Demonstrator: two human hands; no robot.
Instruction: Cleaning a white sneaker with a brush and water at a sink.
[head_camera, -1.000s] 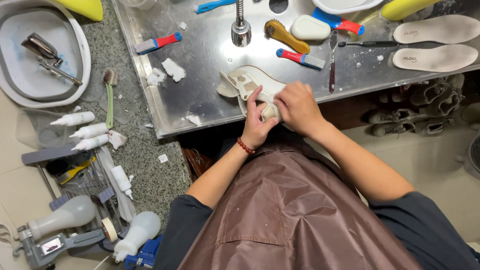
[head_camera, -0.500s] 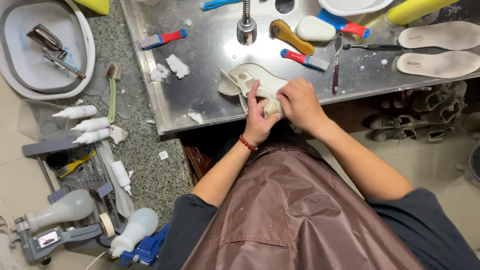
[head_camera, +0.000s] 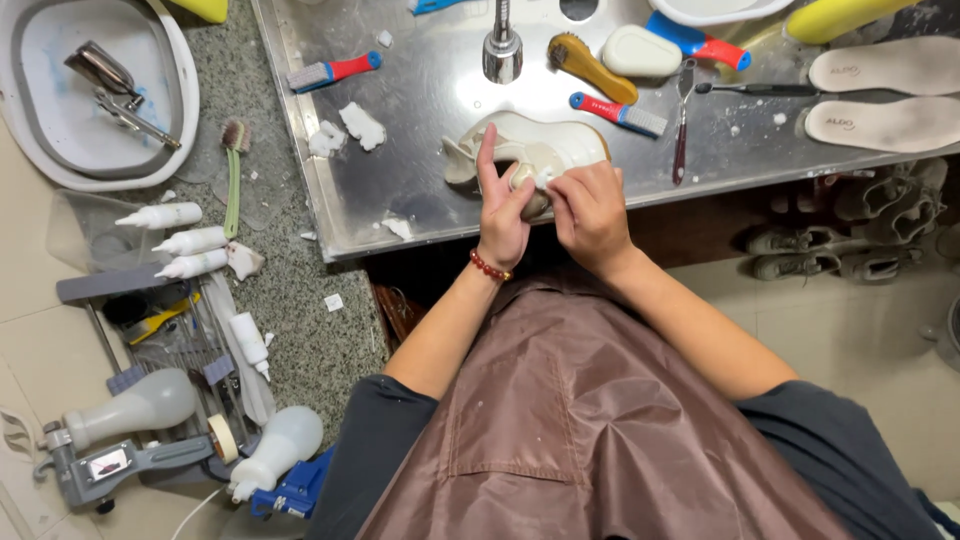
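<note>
The white shoe (head_camera: 530, 145) lies on its side on the metal counter (head_camera: 420, 190), close to the counter's near edge, with both hands on its near end. The left hand (head_camera: 503, 210) cups the shoe from 7 o'clock, its grip wrapped round the heel part with the forefinger stretched straight up toward 12 o'clock along the shoe's side. The right hand (head_camera: 590, 210) comes in from 5 o'clock, its grip narrow, fingertips pinched on something small and white pressed against the shoe; what it is cannot be made out. The hands cover the shoe's near end, so how far it sits from the counter's edge is hidden. Bare metal lies open at 9 o'clock of the shoe, broken only by white scraps (head_camera: 362, 125). At 12 o'clock a metal post (head_camera: 502, 45) stands near the shoe, cut off by the picture's top. At 1 o'clock lie a yellow brush (head_camera: 590, 68), a white soap bar (head_camera: 640, 52) and a red-and-blue brush (head_camera: 618, 113), crowding that side. Farther at 3 o'clock two insoles (head_camera: 885, 95) lie side by side, cut off by the right border. Shoes under the counter (head_camera: 850, 220) sit in shadow, hard to count. A brown apron (head_camera: 580, 420) hides the lap.
</note>
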